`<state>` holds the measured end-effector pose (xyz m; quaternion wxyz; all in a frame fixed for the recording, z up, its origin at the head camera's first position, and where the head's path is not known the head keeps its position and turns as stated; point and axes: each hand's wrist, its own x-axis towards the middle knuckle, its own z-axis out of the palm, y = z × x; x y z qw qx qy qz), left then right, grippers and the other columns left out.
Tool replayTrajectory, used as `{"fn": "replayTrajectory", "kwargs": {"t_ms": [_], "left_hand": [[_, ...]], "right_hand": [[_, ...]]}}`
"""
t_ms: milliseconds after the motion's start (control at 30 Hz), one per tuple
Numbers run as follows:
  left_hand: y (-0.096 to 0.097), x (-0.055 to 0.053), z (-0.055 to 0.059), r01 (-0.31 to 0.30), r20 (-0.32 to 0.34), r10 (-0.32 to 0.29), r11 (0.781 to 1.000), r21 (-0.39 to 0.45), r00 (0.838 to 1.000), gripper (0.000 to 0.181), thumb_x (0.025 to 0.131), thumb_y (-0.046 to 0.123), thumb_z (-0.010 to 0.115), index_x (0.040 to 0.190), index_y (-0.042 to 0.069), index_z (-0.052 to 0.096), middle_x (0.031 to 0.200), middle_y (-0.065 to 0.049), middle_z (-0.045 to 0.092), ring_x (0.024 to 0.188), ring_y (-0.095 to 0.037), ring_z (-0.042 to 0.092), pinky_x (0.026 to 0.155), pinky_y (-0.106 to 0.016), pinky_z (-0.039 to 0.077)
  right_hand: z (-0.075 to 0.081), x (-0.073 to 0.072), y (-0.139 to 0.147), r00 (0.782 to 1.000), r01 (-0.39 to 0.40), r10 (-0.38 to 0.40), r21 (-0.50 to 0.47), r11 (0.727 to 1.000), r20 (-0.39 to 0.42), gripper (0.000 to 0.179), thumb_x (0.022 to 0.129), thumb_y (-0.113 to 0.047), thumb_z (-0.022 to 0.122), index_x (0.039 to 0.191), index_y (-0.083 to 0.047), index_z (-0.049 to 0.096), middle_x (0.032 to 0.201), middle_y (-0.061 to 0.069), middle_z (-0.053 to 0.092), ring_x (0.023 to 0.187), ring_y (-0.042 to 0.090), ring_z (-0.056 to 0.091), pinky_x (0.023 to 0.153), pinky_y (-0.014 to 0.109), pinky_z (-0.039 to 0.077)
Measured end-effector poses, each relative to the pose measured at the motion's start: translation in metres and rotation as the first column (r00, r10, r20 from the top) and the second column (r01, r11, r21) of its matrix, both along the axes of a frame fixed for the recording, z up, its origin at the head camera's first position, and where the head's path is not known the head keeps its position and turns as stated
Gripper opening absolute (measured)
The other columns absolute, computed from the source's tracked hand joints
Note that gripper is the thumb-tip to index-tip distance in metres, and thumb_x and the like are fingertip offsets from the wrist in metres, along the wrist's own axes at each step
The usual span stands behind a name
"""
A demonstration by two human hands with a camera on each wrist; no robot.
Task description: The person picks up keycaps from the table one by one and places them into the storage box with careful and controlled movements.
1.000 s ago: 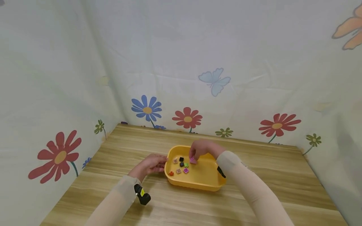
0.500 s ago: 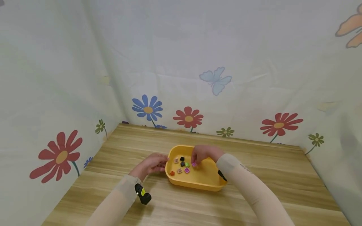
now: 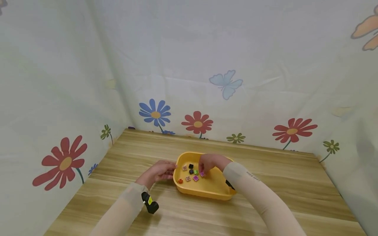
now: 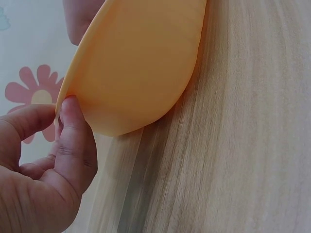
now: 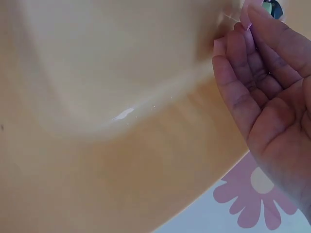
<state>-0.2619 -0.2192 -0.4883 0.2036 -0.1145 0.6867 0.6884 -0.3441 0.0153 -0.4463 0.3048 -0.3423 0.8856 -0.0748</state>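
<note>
In the head view, a yellow tray (image 3: 203,193) stands on the wooden table. My left hand (image 3: 159,171) pinches its left rim, thumb on one side and index finger on the other, as the left wrist view shows. Inside the tray, my right hand (image 3: 210,162) pinches a small square pink block (image 3: 202,174) low over the tray floor. The right wrist view shows this pink block (image 5: 250,13) between thumb and fingertips. Close by lie a second pink block (image 3: 196,178), a green piece (image 3: 196,172) and a dark round-looking piece (image 3: 191,171).
Toward the tray's left end lie a black block (image 3: 191,166), two beige blocks, one a beige block (image 3: 188,179) near the front, and an orange-red piece (image 3: 180,181). The wooden table (image 3: 283,183) meets a flower-printed curtain (image 3: 248,108) behind and at both sides.
My right hand has brought the pink block down toward the tray floor, from tilted to flatter, near the other pieces. My left hand keeps its place on the rim.
</note>
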Motion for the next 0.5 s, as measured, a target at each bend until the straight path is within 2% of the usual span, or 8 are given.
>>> {"fn": "replayTrajectory", "kwargs": {"t_ms": [267, 500], "left_hand": [[-0.0015, -0.0024, -0.0007, -0.003, 0.003, 0.003, 1.000, 0.000, 1.000, 0.045, 0.104, 0.010, 0.054, 0.143, -0.012, 0.049, 0.086, 0.001, 0.068, 0.071, -0.005, 0.064, 0.063, -0.017, 0.060], [0.0002, -0.0021, -0.0029, -0.001, -0.007, 0.001, 1.000, -0.003, 1.000, 0.044, 0.103, 0.010, 0.056, 0.140, -0.013, 0.050, 0.086, 0.001, 0.068, 0.071, -0.006, 0.064, 0.063, -0.017, 0.060]], "right_hand": [[0.0016, 0.0008, -0.0021, 1.000, -0.002, 0.002, 0.001, 1.000, -0.013, 0.007, 0.089, -0.001, 0.075, 0.087, -0.008, 0.075, 0.080, -0.004, 0.062, 0.076, 0.011, 0.051, 0.072, 0.023, 0.044], [-0.0020, -0.0010, -0.0041, 1.000, 0.006, -0.006, 0.021, 1.000, -0.003, 0.015, 0.086, 0.000, 0.077, 0.079, -0.011, 0.073, 0.079, -0.002, 0.065, 0.074, 0.012, 0.052, 0.072, 0.024, 0.050]]}}
